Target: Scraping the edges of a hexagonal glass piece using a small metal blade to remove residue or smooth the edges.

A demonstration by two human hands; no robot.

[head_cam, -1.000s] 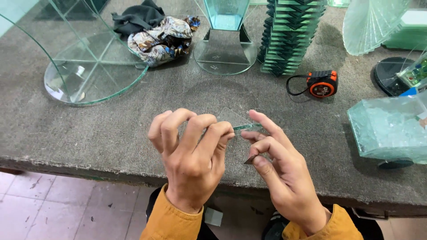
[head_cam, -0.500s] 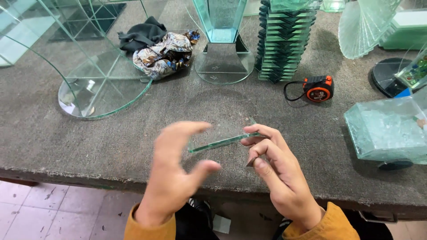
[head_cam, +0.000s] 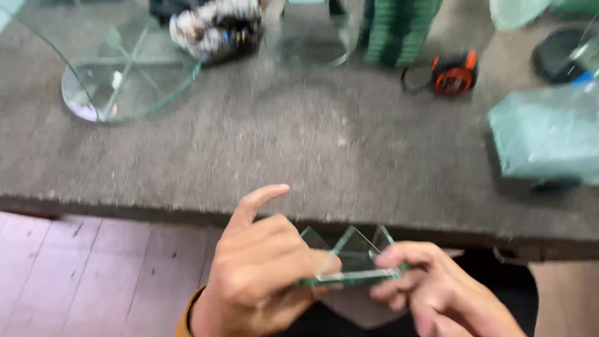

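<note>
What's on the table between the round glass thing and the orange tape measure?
In the head view, a patterned cloth bundle, a clear glass base and a green glass stack lie between the round glass piece and tape measure.

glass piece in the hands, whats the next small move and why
Probably bring the glass piece back over the table. Both the left hand and the right hand pinch it below the table's near edge, above the floor, so a slip would drop it.

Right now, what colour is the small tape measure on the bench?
Orange and black tape measure, seen from the head view.
</note>
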